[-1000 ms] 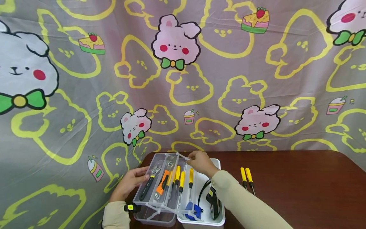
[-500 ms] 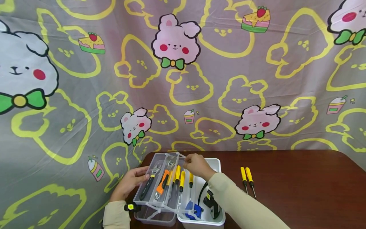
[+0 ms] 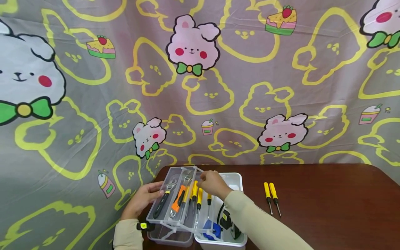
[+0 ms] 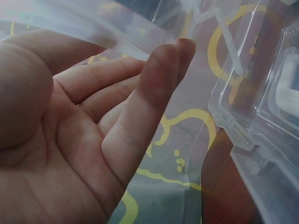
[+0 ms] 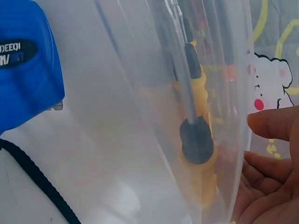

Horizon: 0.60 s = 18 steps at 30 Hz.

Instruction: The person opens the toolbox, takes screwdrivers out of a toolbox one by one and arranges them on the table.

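A clear plastic toolbox [image 3: 170,241] stands at the table's front left, its tray [image 3: 165,222] raised on folding arms. My left hand [image 3: 141,200] holds the tray's left side, thumb over the edge and fingers beneath. At the tray's far right edge, my right hand [image 3: 215,184] grips the clear wall with thumb and fingertips; in the right wrist view, the thumb [image 5: 275,123] meets that wall. The tray holds a black-handled adjustable wrench [image 3: 161,205], an orange utility knife [image 3: 178,199], another wrench [image 3: 187,178] and several yellow-handled screwdrivers [image 3: 199,198].
A white bin [image 3: 220,243] sits right beside and partly under the tray. Inside it are a blue tape measure [image 3: 213,230], a black cord [image 3: 220,210] and a dark object [image 3: 236,232]. Two yellow-handled screwdrivers [image 3: 270,194] lie on the brown table [image 3: 325,201]. A patterned curtain [image 3: 231,104] hangs behind.
My right hand has moved a little left and nearer along the tray's far edge. My left hand keeps its hold, and the tray looks unmoved.
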Motion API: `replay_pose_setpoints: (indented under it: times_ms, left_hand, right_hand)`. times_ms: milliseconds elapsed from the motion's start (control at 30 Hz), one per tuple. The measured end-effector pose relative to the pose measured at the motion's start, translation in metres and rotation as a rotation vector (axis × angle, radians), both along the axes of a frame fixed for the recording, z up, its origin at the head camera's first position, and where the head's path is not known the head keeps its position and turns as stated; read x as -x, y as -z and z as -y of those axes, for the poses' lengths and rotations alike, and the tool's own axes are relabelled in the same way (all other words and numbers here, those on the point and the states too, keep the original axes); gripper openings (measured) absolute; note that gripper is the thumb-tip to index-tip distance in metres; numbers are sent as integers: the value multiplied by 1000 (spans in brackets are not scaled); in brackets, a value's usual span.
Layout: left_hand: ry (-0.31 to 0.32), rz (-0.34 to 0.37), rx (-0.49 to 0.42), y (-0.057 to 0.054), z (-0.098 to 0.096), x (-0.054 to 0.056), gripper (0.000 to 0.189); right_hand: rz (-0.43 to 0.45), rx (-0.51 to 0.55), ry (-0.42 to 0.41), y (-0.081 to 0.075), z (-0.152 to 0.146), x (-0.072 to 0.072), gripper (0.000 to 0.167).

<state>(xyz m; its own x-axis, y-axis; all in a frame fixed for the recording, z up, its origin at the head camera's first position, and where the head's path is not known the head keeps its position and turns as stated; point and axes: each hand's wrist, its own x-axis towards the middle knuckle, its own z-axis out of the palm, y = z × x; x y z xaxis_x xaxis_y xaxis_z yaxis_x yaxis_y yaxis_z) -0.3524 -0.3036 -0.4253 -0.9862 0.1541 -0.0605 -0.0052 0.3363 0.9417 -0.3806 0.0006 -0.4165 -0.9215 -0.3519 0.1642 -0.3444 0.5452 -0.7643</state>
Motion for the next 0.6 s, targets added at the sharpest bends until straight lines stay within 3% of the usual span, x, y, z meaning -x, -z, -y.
replay_pose_setpoints:
  times_ms: [200, 367, 600]
  left_hand:
    - [-11, 4, -1, 0, 0, 1, 53]
    - [-17, 10, -6, 0, 0, 0, 53]
    - [-25, 13, 2, -3, -2, -1, 52]
  right_hand:
    - [-16, -22, -10, 1, 3, 0, 33]
    - [-53, -53, -6, 3, 6, 1, 13]
    - [-66, -90, 0, 8, 10, 3, 36]
